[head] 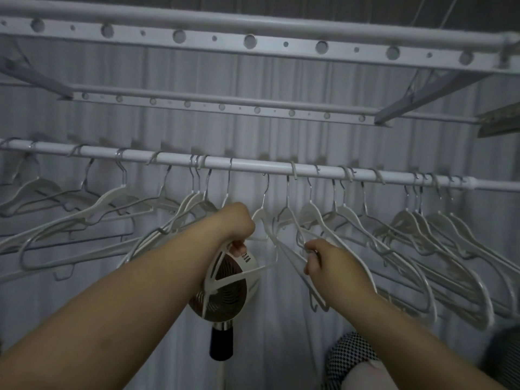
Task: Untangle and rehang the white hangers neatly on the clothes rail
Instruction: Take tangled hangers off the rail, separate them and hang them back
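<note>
Head view: clothes rail (253, 166) ran L to R across mid frame, w/ white hangers (92, 212) hooked all along it, most on metal hooks. Those on the L side hung loose, tilted & overlapping. Those on the R sat packed close, arms sloping down to the R.

L hand (239, 226) was up just below the rail, near its middle, fingers curled tight round the lower part of the held hanger (253, 270). That hanger's thin bar crossed in front of a small round fan (225, 285). The fan, w/ a black handle underneath, sat behind & below the L hand.

R hand (329, 263) was lower & to the R, near the L hand but not touching it. Its thumb & fingers pinched the thin arms of the crossed hangers (285, 213); couldn't tell if one or two were in the pinch. Their hooks were on the rail, above & btwn the two hands.

Above: two perforated bars (253, 42) of an overhead rack. Behind: pale ribbed wall (281, 130). Bottom R: checked fabric (349, 358).
</note>
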A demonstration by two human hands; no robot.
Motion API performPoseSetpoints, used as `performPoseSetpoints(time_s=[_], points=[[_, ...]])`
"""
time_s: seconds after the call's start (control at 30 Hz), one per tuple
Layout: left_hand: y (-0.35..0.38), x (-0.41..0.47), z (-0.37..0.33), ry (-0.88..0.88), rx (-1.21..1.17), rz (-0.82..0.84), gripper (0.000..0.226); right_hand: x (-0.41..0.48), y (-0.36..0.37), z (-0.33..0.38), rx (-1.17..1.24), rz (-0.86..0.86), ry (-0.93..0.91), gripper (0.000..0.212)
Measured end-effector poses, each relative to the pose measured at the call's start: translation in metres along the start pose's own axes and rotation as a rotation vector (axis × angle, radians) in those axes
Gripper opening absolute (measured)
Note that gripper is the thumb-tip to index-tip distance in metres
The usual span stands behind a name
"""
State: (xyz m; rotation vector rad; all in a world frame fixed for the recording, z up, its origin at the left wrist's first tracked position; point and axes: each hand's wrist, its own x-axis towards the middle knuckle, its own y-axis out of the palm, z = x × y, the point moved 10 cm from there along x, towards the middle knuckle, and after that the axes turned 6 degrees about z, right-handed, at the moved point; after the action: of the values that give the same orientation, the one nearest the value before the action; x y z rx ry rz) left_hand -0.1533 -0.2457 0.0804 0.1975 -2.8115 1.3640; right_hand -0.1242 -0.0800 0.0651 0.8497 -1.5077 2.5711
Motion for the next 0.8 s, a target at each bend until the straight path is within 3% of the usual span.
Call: performPoseSetpoints(time_s=[0.4,0.8], points=[[-0.006,0.016,-0.013,-0.024,0.109,-0.008,0.012,0.007,0.009,0.002,-0.051,-0.020,-0.044,0.036],[-0.014,-0.001,-0.021,0.055,0.168,-0.119,0.021,0.012,0.019,-0.003,0.046,-0.003,-0.033,0.038]])
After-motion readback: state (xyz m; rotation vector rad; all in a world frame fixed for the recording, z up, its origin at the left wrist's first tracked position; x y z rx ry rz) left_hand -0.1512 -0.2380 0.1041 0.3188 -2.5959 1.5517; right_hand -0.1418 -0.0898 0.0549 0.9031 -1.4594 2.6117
